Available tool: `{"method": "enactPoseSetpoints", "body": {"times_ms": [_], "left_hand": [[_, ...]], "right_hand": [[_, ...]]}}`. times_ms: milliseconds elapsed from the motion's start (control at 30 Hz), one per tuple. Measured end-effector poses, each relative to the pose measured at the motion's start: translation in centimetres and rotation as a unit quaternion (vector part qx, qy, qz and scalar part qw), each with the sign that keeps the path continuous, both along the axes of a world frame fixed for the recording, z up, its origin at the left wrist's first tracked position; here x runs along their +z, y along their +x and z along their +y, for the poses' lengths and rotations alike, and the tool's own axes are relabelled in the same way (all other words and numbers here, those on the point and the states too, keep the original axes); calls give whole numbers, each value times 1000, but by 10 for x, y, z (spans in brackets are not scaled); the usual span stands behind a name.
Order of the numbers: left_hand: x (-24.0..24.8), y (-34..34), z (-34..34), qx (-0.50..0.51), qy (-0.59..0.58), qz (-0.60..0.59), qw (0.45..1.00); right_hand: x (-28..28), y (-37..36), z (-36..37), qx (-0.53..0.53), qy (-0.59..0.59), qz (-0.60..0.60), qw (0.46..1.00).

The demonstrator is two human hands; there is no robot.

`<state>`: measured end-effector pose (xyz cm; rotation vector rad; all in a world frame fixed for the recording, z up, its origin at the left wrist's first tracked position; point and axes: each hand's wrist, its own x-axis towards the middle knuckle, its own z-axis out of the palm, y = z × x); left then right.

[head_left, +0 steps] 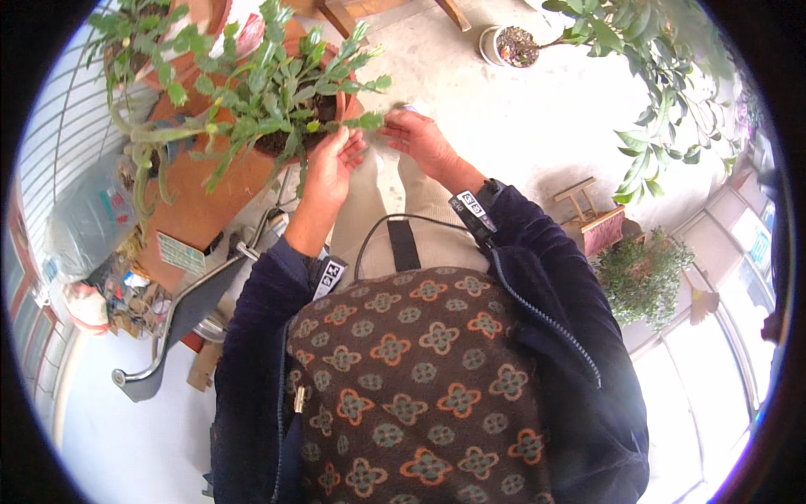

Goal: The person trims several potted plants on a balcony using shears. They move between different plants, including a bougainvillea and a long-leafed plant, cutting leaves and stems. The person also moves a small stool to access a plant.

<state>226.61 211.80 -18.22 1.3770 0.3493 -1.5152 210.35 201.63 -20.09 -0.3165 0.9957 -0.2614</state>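
A bushy holiday cactus (290,92) with flat, jointed green stems grows in a terracotta-coloured pot (345,102) at the upper left. At its near right edge my left hand (334,160) has thumb and fingers closed about a stem. A flat green segment (367,122) of that plant sticks out between my two hands. My right hand (422,141) comes in from the right, its fingers bent and pinched together close to the segment's tip. Whether anything lies between those right fingertips is too small to make out.
Under the pot is a brown tabletop (206,206) holding a patterned card (180,253). A black chair armrest (191,307) with metal tubing stands left of me. A white pot (494,46), a small wooden stool (600,227) and a leafy plant (642,277) are to the right.
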Motion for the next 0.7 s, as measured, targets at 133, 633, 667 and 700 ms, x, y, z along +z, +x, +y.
{"method": "enactPoseSetpoints", "body": {"times_ms": [133,633,667,700], "left_hand": [[7,-1,4,-20,-5,-5,1000],[45,33,71,-122,-58,-30,990],[46,36,77,-110,-61,-41,991],[45,41,82,-102,-45,-50,993]], "right_hand": [[-12,-1,-30,-5,-11,15,1000],[-31,16,-50,15,-11,-48,999],[-32,15,-50,19,-11,-50,999],[-33,13,-50,21,-17,-63,998]]}}
